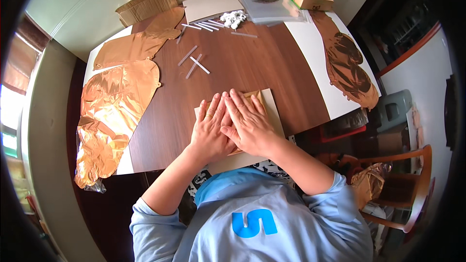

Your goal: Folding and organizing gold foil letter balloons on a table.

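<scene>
Hands (pixel 233 123) flatten folded foil (pixel 256 98) (copper balloons (pixel 116 111), straws (pixel 194 64) nearby).

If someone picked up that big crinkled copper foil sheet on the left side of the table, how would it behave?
The copper foil sheet would probably flop and sag, since it already drapes over the table edge. Its wrinkles suggest thin, light film that creases easily. The shiny surface may feel slippery.

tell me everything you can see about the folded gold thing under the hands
The folded gold foil piece lies flat on a pale card sheet at the near edge of the brown table. It looks like thin, shiny, copper-gold metallic film, like the flat foil balloons to the left. Only its far corner and right edge show; the rest is hidden. The left hand and right hand press on it, palms down, fingers spread, side by side.
</scene>
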### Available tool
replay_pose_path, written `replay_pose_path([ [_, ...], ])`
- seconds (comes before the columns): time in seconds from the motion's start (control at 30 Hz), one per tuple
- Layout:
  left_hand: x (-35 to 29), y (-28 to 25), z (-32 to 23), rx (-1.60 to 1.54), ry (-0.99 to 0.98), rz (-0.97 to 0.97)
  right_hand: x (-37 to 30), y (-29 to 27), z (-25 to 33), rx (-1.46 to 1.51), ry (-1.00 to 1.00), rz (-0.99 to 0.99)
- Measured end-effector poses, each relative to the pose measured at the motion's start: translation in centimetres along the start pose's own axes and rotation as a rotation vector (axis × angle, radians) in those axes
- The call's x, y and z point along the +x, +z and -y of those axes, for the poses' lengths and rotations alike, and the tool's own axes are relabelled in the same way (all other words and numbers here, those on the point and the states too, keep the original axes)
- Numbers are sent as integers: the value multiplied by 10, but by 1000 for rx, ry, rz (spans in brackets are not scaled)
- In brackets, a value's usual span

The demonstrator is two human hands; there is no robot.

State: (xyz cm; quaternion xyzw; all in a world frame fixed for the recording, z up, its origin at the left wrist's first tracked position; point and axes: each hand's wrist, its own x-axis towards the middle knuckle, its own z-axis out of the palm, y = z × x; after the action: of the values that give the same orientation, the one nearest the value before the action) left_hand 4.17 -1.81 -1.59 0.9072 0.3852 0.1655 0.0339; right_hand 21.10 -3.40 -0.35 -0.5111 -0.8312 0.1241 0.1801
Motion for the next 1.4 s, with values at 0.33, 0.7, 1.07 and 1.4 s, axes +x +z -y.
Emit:
replay_pose_path([
  [0.33,-8,-14,-1,1,-88,-29,-14,-4,-17,-150,23,11],
  [0.7,-8,-15,21,93,-121,-19,12,-7,-29,-191,-29,2],
  [1.07,19,3,-22,-39,-263,-115,14,-9,-22,-248,59,118],
  [1.4,-1,5,-14,67,-355,-62,10,-4,-28,-182,2,-33],
])
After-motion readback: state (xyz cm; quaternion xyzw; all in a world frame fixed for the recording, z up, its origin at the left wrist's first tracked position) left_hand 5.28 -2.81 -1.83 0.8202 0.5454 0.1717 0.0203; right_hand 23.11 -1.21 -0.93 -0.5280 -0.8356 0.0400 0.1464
